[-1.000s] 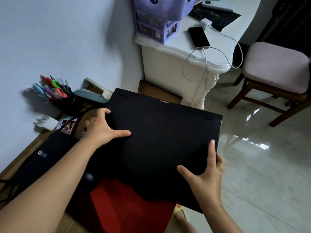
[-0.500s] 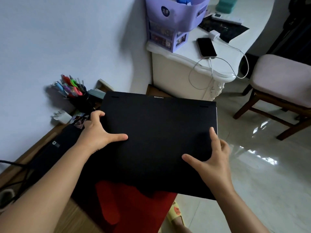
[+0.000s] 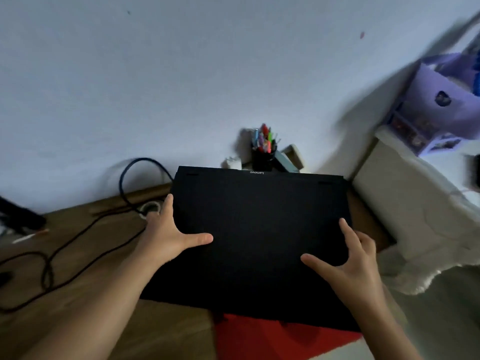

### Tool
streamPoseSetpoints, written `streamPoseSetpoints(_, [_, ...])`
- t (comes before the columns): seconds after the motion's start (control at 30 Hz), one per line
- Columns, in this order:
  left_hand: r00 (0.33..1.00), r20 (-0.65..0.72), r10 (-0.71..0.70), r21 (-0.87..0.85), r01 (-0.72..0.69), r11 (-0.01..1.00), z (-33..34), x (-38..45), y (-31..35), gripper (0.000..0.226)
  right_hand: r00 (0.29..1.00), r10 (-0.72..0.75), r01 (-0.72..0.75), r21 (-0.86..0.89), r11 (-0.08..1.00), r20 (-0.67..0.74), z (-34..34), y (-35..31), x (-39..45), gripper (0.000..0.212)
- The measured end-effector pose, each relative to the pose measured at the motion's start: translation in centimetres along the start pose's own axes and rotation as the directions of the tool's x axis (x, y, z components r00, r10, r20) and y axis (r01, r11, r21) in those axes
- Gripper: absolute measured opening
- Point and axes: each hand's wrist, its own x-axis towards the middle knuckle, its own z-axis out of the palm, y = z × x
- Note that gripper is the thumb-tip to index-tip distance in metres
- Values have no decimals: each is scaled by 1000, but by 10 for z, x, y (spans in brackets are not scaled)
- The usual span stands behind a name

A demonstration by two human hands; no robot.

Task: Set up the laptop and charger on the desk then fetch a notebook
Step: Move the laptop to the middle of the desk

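Laptop closed, clamped at side edges between left hand, right hand grip.

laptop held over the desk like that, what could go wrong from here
1. The closed black laptop is pinched only at its side edges by the left hand and right hand; the grip could slip.
2. Its near edge overhangs the brown wooden desk, so set down there it might tip off.
3. Its far edge is close to the black pen cup; sliding it back could knock that over.
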Motion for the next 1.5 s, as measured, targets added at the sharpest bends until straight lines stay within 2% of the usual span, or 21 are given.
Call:
streamPoseSetpoints(0.17, [958, -130, -255, -177, 231, 957, -33, -46, -77, 141, 956, -161, 166, -1, 986, 245, 52, -38, 12, 103])
streamPoseSetpoints(0.33, [868, -180, -462, -346, 384, 856, -51, -104, -140, 142, 850, -266, 288, 21, 957, 454, 108, -63, -4, 103])
streamPoseSetpoints(0.43, [828, -224, -515, -375, 414, 829, -50, -138, -172, 139, 788, -287, 335, 13, 942, 545, 133, -68, -22, 103])
streamPoseSetpoints(0.57, [826, -193, -529, -470, 396, 789, -43, -171, -209, 135, 734, -280, 349, 9, 937, 619, 156, -64, -52, 103])
streamPoseSetpoints(0.7, [841, -150, -520, -450, 410, 793, -42, -185, -242, 133, 732, -264, 346, -10, 938, 628, 174, -57, -81, 103])
streamPoseSetpoints(0.9, [863, -53, -502, -438, 431, 789, -58, -169, -291, 137, 799, -170, 257, -73, 964, 577, 207, -52, -123, 99])
streamPoseSetpoints(1.03, [869, -43, -493, -403, 436, 805, -68, -146, -315, 139, 847, -109, 181, -89, 980, 520, 228, -51, -144, 97])
streamPoseSetpoints(1.17, [866, -23, -500, -310, 469, 827, -76, -123, -328, 142, 879, -101, 155, -80, 985, 466, 245, -54, -151, 96])
streamPoseSetpoints(1.5, [870, -48, -490, -169, 477, 863, -83, -85, -332, 134, 912, -71, 109, -71, 992, 403, 268, -64, -143, 93])
